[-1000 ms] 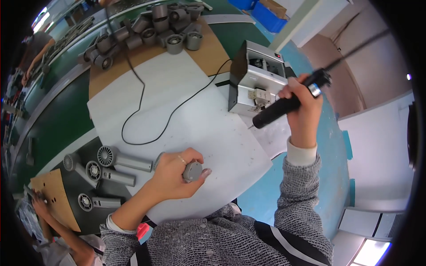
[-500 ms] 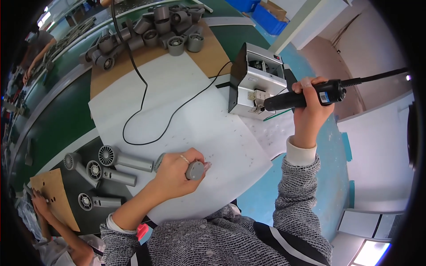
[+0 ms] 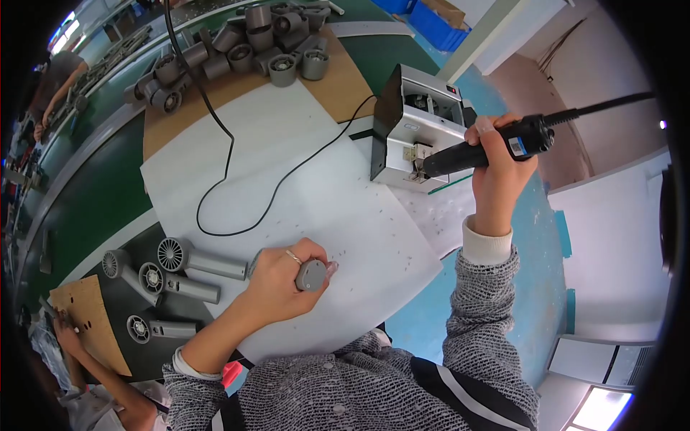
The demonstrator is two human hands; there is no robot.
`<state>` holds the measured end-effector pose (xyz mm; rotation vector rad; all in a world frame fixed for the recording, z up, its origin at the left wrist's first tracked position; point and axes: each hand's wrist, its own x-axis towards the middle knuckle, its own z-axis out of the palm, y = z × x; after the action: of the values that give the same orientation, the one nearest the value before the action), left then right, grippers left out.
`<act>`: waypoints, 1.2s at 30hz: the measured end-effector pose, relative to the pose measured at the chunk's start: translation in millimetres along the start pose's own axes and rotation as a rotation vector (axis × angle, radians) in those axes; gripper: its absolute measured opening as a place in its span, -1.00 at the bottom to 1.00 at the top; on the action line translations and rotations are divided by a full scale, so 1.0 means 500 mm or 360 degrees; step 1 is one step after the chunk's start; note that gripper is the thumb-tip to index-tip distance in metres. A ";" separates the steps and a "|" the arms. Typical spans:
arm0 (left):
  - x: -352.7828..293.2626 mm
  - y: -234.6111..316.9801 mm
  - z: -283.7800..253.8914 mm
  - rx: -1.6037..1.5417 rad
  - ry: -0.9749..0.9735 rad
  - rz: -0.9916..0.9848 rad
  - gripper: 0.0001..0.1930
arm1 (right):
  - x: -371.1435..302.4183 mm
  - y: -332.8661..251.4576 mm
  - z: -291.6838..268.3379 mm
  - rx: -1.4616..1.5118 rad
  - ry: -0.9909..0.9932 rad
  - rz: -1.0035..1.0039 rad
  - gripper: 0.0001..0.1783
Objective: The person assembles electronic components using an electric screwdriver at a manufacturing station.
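Gripped in left hand [image 3: 277, 284]: grey handle [image 3: 312, 276], end face exposed, above white sheet [image 3: 323, 201] toward near edge of worktop [image 3: 384, 57]. Clasped in right hand [image 3: 501, 169]: black corded driver [image 3: 460, 159], nose at front of silver machine [image 3: 428, 129], by right edge. At sheet's left edge: four grey fans [image 3: 192, 289]. Toward far edge: heaped grey fan bodies [image 3: 241, 56].

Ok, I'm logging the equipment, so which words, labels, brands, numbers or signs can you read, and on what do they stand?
None can be read.
Blue-and-white label on the black corded tool: too small.
Faint mark on the silver machine: too small.
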<state>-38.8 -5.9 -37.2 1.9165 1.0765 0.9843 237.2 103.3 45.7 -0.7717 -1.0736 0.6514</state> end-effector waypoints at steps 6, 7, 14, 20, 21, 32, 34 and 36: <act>-0.002 0.010 0.000 0.0077 0.0000 0.0012 -0.85 | 0.033 -0.007 -0.005 -0.0229 -0.0194 0.0455 -0.77; -0.004 0.010 -0.002 0.0064 -0.0026 -0.0018 -0.86 | 0.014 -0.013 0.010 -0.0149 -0.0160 0.0569 -0.78; -0.006 0.028 0.001 0.0102 -0.0086 0.0006 -0.80 | -0.102 -0.091 0.020 0.0860 -0.0249 0.0574 -0.80; -0.010 0.018 0.011 0.0091 -0.0044 0.0114 -0.75 | -0.151 -0.146 0.075 0.1017 -0.0220 0.0285 -0.84; -0.011 0.018 0.010 0.0092 -0.0045 0.0111 -0.75 | -0.154 -0.150 0.079 0.1019 -0.0218 0.0287 -0.84; -0.013 0.022 0.007 0.0115 -0.0183 0.0020 -0.78 | -0.188 -0.157 0.115 0.0810 -0.0282 0.0294 -0.80; -0.016 0.011 0.010 0.0107 -0.0158 0.0035 -0.79 | -0.194 -0.158 0.118 0.0810 -0.0327 0.0295 -0.80; -0.017 0.011 0.009 0.0102 -0.0132 0.0053 -0.79 | -0.203 -0.154 0.114 0.0827 -0.0231 0.0302 -0.75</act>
<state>-36.0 -16.6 -36.7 2.0145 1.0428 0.8900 156.5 -7.8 71.4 -0.3779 -0.9081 1.1085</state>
